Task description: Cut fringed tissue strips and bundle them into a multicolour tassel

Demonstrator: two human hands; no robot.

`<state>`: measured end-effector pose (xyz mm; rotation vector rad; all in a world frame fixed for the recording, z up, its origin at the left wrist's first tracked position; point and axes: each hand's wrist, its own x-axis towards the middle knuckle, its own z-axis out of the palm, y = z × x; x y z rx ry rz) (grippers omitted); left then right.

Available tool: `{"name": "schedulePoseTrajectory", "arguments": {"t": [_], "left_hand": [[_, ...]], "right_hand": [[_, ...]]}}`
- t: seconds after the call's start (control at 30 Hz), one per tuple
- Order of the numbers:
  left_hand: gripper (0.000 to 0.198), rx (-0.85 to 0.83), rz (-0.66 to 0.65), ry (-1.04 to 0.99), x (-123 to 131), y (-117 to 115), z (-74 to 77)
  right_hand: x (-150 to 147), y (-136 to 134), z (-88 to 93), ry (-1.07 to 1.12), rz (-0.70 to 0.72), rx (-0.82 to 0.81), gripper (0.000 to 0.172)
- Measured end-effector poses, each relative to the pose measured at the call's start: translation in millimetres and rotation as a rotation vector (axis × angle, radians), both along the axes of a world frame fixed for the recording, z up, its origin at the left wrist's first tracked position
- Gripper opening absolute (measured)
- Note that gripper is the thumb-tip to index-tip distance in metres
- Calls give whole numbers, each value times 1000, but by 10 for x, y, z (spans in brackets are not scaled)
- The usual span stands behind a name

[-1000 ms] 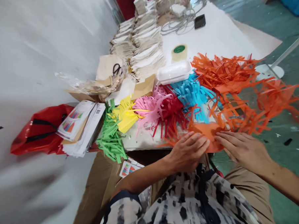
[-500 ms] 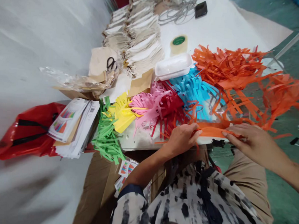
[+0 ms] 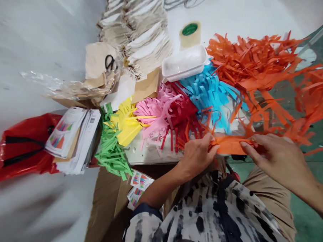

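A folded band of orange tissue-paper fringe [image 3: 230,144] is stretched between my two hands at the table's front edge. My left hand [image 3: 199,153] pinches its left end, with orange strips hanging around the fingers. At the other end my right hand [image 3: 275,152] grips it between thumb and fingers. Beyond them lies a big heap of orange fringe [image 3: 255,64], trailing off to the right. Blue fringe [image 3: 209,92], dark red fringe [image 3: 185,107], pink fringe [image 3: 159,106], yellow fringe [image 3: 128,123] and green fringe [image 3: 112,151] lie in a row leftward.
A white plastic tray [image 3: 184,63] and a tape roll [image 3: 190,33] stand behind the fringes. Stacked cloth bundles [image 3: 146,31], scissors [image 3: 110,62] and clear plastic wrap [image 3: 79,89] are farther back left. Printed cards [image 3: 70,135] rest beside a red bag [image 3: 26,143]. A cardboard box [image 3: 107,204] is below.
The orange band between my hands now shows a broader, flatter face, tipped toward me. Both hands keep hold of its ends. My view has shifted slightly, moving the table's things leftward.
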<state>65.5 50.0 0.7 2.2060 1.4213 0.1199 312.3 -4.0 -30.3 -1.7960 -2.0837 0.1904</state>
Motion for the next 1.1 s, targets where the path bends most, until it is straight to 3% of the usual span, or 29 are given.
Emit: {"name": "schedulePoseTrajectory", "arguments": {"t": [0.2, 0.47, 0.77, 0.9, 1.0, 1.1], "left_hand": [[25, 5, 72, 3, 7, -68, -51], [28, 34, 112, 60, 62, -44, -131], [34, 197, 80, 169, 146, -82, -196], [35, 439, 64, 91, 111, -93, -209], [40, 644, -100, -19, 90, -152, -214], [44, 620, -401, -107, 99, -254, -264]], "right_hand": [[-35, -27, 8, -150, 10, 34, 44], [-79, 31, 61, -247, -2, -88, 43], [-127, 84, 89, -318, -26, -204, 45], [-131, 109, 112, -329, -28, -253, 44], [-138, 131, 127, -332, -27, -257, 42], [-154, 154, 156, -316, -30, -276, 41]]}}
